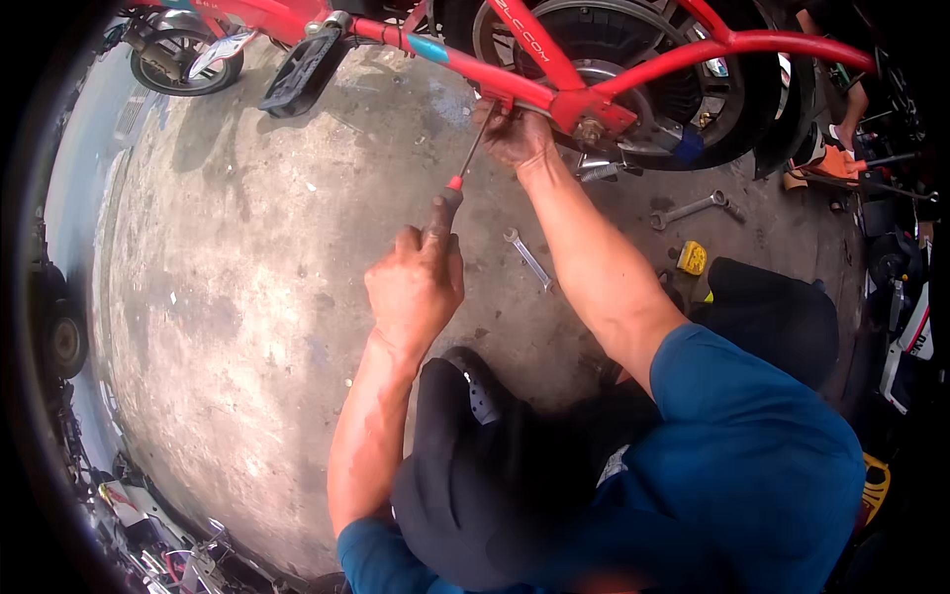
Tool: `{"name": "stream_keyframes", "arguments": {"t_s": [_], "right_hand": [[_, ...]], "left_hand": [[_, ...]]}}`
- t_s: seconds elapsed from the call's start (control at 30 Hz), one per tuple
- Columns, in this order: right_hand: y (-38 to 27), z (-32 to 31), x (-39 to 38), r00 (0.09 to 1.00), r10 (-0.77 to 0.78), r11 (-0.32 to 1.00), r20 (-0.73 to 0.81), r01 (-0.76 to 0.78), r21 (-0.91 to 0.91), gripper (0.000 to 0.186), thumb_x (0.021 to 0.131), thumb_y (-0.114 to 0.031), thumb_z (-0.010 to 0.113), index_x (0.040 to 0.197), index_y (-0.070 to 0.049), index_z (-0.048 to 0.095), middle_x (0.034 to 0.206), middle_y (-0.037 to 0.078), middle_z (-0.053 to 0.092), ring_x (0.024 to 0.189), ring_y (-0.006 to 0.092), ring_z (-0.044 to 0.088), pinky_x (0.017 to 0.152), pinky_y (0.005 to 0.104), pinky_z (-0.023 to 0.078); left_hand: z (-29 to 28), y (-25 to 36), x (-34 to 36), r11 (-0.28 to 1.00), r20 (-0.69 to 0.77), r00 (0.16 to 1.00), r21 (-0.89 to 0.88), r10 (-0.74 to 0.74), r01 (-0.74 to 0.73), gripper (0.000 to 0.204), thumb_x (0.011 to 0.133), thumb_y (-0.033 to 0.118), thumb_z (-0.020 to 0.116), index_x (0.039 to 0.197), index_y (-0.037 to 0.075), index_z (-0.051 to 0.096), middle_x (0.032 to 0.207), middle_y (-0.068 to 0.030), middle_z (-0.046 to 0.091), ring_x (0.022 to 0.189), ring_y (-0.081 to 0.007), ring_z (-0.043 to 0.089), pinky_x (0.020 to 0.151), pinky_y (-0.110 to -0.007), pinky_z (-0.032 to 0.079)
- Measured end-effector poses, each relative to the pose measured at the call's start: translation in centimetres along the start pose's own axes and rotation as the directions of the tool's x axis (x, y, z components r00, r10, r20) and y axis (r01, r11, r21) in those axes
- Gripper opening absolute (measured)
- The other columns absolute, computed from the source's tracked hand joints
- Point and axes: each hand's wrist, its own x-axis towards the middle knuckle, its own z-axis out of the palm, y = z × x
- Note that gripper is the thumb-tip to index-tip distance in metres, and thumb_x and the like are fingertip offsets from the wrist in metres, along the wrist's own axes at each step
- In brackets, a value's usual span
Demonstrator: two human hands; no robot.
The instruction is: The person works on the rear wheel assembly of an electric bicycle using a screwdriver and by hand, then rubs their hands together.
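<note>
My left hand [416,282] is closed around the handle of a screwdriver [451,194] with a dark and red grip. Its thin shaft points up and away, and the tip reaches the underside of a red bike frame [475,71]. There my right hand [522,139] is raised against the lower tube, fingers curled in close by the screwdriver tip. What those fingers grip is hidden. Just right of that hand are the axle nut [591,129] and the rear wheel [653,54]. A black pedal [302,77] hangs from the frame further left.
A wrench [528,259] lies on the concrete floor [237,257] between my forearms. Another wrench [688,210] and a yellow object [693,257] lie to the right. A person's foot [843,137] shows at the far right. Parked two-wheelers [188,59] stand around the edges.
</note>
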Motion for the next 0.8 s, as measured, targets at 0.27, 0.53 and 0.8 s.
{"name": "stream_keyframes", "arguments": {"t_s": [0.27, 0.53, 0.8], "right_hand": [[-0.8, 0.1, -1.3, 1.000, 0.019, 0.999, 0.001, -0.019, -0.045, 0.023, 0.082, -0.024, 0.055, 0.087, -0.002, 0.057, 0.069, 0.006, 0.058, 0.061, 0.0153, 0.055, 0.050, 0.0257, 0.046], [0.4, -0.7, -2.4, 0.987, -0.142, 0.982, -0.069, 0.132, -0.135, 0.019, 0.082, -0.023, 0.052, 0.083, -0.004, 0.053, 0.064, 0.002, 0.047, 0.057, 0.0129, 0.045, 0.055, 0.0258, 0.046], [2.8, 0.9, -4.1, 0.865, -0.451, 0.877, -0.219, 0.384, -0.289, 0.025, 0.087, -0.031, 0.048, 0.091, -0.008, 0.057, 0.075, 0.004, 0.058, 0.066, 0.0174, 0.057, 0.059, 0.0338, 0.052]], "left_hand": [[-0.5, 1.0, -0.8, 1.000, 0.016, 1.000, 0.022, 0.020, -0.021, 0.044, 0.076, 0.015, 0.058, 0.119, 0.009, 0.052, 0.069, -0.0087, 0.052, 0.048, -0.0224, 0.055, 0.041, -0.034, 0.044], [5.3, -1.3, -9.3, 0.717, 0.191, 0.824, -0.415, -0.534, 0.561, 0.041, 0.080, 0.014, 0.059, 0.119, 0.000, 0.052, 0.102, -0.0227, 0.060, 0.091, -0.0355, 0.061, 0.077, -0.037, 0.048], [10.4, -3.5, -10.9, 0.815, 0.270, 0.796, -0.064, -0.542, 0.576, 0.055, 0.079, 0.014, 0.056, 0.130, 0.005, 0.038, 0.102, -0.0205, 0.054, 0.085, -0.0384, 0.057, 0.070, -0.044, 0.048]]}}
